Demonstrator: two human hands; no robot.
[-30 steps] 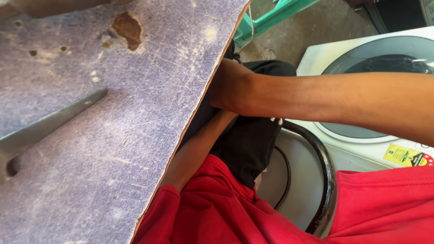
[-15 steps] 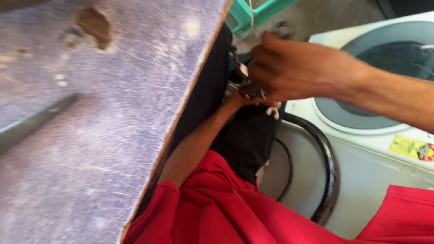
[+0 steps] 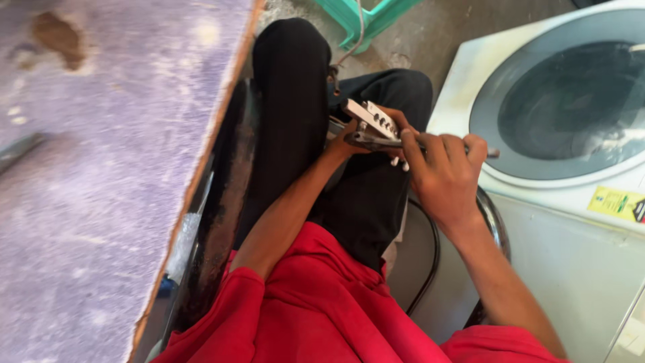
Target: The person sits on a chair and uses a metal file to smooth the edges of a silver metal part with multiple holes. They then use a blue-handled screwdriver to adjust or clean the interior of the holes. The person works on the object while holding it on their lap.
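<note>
Both hands work over the lap. Right hand (image 3: 443, 181) is closed in a fist around a slim dark metal tool (image 3: 403, 143), whose shaft runs across the knuckles and pokes out on the far side, toward the washing machine. Left hand (image 3: 353, 138) is mostly hidden behind the part; it grips a small white rectangular component with a row of dark holes (image 3: 368, 119), tilted up, apparently so the tool tip can meet its underside. Whether the tip is inserted or only touching cannot be told.

Relative to the component: black trousers (image 3: 295, 114) lie directly beneath it, a red shirt (image 3: 322, 302) nearer the camera. A worn purple tabletop with a wooden edge (image 3: 101, 202) lies well to the left. A white front-loading washing machine with a round grey door (image 3: 571, 107) stands just right. A green plastic stool (image 3: 366, 17) sits beyond.
</note>
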